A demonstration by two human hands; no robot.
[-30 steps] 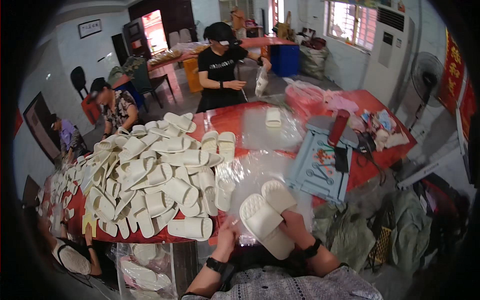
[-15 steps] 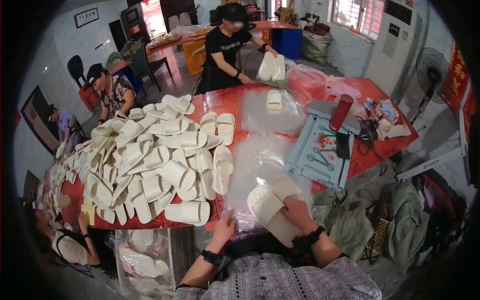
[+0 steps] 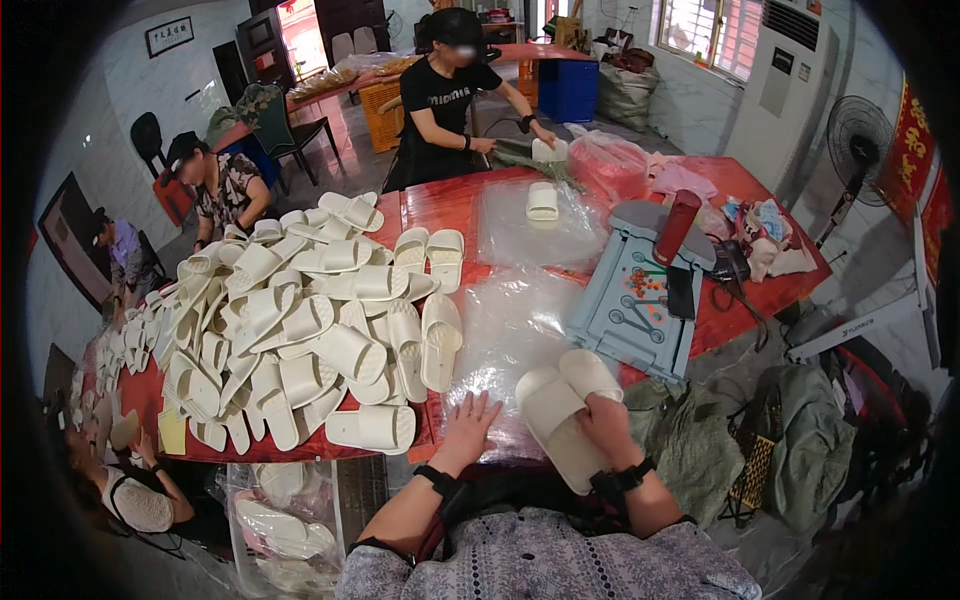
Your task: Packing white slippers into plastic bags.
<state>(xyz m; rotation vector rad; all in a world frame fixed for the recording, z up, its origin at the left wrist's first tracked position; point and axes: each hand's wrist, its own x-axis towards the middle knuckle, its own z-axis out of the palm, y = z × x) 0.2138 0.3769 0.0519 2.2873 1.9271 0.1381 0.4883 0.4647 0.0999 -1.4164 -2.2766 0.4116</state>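
- Pair of cream-white foam slippers [image 3: 565,420]: held stacked side by side at the near edge of the red table [image 3: 455,200], toes pointing away from the person, heels hanging past the edge.
- Right hand [image 3: 607,428]: clasped over the right side of the pair, fingers curled on the upper sole; a black wristband sits on the wrist.
- Left hand [image 3: 467,428]: fingers spread, palm down, pressing flat on the clear plastic bags [image 3: 520,320], just left of the pair and not touching it.
- Clear plastic bags: a loose sheaf on the table, under the left hand and running away from the near edge.
- Heap of matching white slippers [image 3: 290,320]: covers the table's left half, its nearest slipper close beside the left hand.
- Pale blue plastic step stool [image 3: 630,300]: lying on the table, right of the bags and beyond the pair.
- Dark red tumbler [image 3: 677,225]: upright on the stool's far end.
- Person in a black shirt [image 3: 450,100]: at the table's far side, handling another white slipper.
- Open room: only the strip of bags between heap and stool.
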